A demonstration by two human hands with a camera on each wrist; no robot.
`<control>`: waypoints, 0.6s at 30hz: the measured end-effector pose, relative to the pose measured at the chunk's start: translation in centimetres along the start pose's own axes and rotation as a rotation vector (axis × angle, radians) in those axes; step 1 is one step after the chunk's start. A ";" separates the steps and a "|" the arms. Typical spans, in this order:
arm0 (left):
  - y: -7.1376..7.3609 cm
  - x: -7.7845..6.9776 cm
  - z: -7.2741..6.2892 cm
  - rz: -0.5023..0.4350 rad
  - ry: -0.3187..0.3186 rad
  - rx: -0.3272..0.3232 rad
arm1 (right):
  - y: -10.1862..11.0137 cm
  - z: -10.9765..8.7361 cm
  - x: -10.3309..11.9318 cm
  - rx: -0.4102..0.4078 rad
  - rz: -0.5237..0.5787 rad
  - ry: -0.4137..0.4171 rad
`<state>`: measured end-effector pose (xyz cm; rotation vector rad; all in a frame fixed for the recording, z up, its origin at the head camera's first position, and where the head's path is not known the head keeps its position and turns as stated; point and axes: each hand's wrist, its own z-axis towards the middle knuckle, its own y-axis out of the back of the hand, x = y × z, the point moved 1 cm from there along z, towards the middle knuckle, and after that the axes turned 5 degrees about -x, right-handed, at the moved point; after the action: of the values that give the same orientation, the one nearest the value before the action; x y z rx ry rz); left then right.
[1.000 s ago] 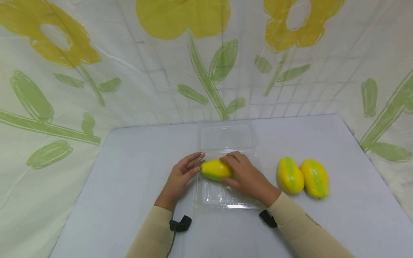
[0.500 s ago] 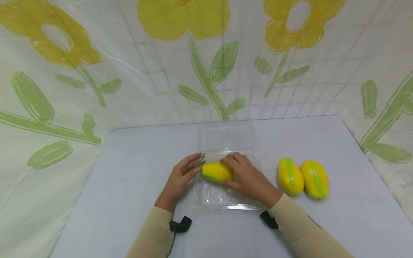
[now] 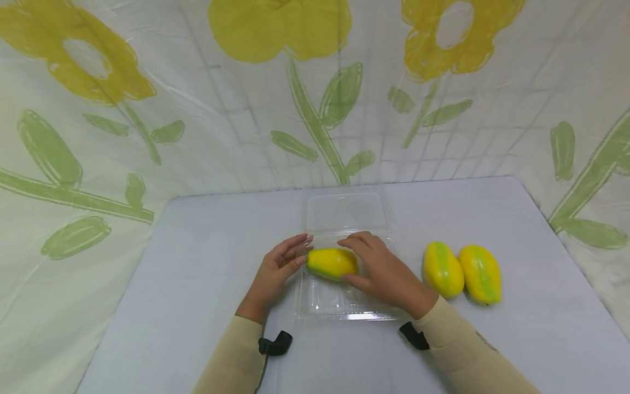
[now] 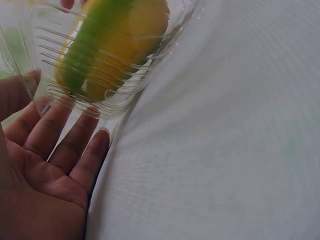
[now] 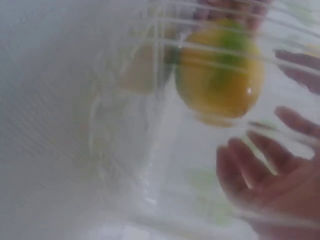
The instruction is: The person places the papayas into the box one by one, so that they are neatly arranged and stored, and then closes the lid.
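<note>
A yellow papaya (image 3: 332, 263) with a green stripe lies on its side in the far part of a clear plastic clamshell container (image 3: 320, 306), whose lid (image 3: 346, 210) is folded back. My left hand (image 3: 275, 271) is at the container's left side. In the left wrist view its straight fingers (image 4: 75, 145) touch the ribbed wall from outside, with the thumb near the rim. Over the container's right half is my right hand (image 3: 379, 268), fingers spread and curved around the papaya's right end. The right wrist view, blurred through the plastic, shows a gap between those fingers (image 5: 250, 160) and the papaya.
Two more yellow papayas (image 3: 443, 269) with green stripes lie side by side on the white table (image 3: 206, 284), right of the container. A white curtain (image 3: 221, 137) printed with yellow flowers stands behind the table's back edge.
The papaya has come slightly nearer to me, settling in the container. My right hand has loosened from it and drawn a little to the right. The left hand has stayed in place.
</note>
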<state>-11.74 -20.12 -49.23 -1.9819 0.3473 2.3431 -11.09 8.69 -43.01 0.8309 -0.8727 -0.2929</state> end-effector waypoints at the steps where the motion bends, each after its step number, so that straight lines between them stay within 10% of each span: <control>1: 0.0 0.0 0.0 0.000 0.002 0.000 | 0.2 0.0 0.0 -0.004 0.009 -0.001; 18: 0.0 0.0 0.0 -0.025 -0.015 0.012 | 3.1 -1.0 -0.6 -0.039 0.111 -0.081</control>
<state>-11.76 -20.12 -49.22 -1.9505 0.3328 2.3346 -10.98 11.57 -41.38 0.7359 -0.9825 -0.2463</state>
